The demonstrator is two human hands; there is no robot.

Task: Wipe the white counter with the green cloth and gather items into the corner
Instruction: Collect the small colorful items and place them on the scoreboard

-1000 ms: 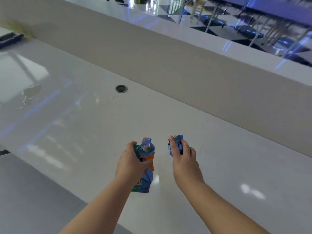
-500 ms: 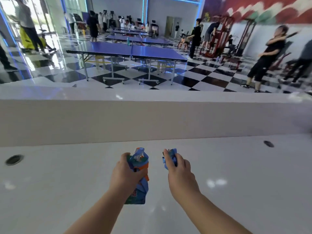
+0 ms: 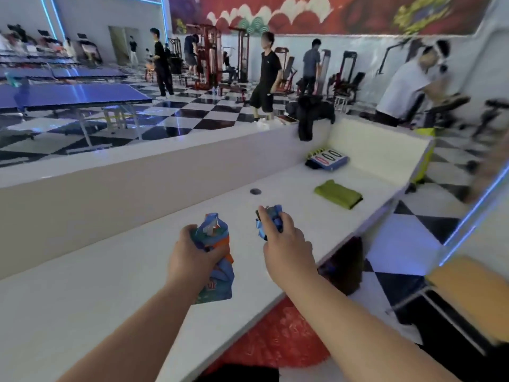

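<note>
A: Where is the green cloth [image 3: 338,194]?

B: Folded flat on the white counter [image 3: 115,277], toward its far right end, near the front edge. Nobody touches it. Beyond it, in the corner, lies a flip scoreboard [image 3: 327,159] showing zeros, and between me and the cloth sits a dark round grommet [image 3: 255,191].

A: And the hands?

B: Both are closed on things, held above the counter. The left hand [image 3: 192,257] squeezes a crumpled blue, teal and orange pouch [image 3: 216,260]; the right hand [image 3: 286,245] pinches a small blue packet [image 3: 272,217] with thumb and fingers.

A: What about the counter and the room?

B: The top is glossy and bare near me, backed by a raised beige wall with a white ledge; a black garment [image 3: 309,117] hangs over that ledge. Past it is a checkered floor [image 3: 214,114], blue table tennis tables [image 3: 68,93], weight machines and several people.

A: Anything unclear?

B: The pouch's print is mostly covered by fingers, the packet's label is unreadable, and the right edge is motion-blurred.
</note>
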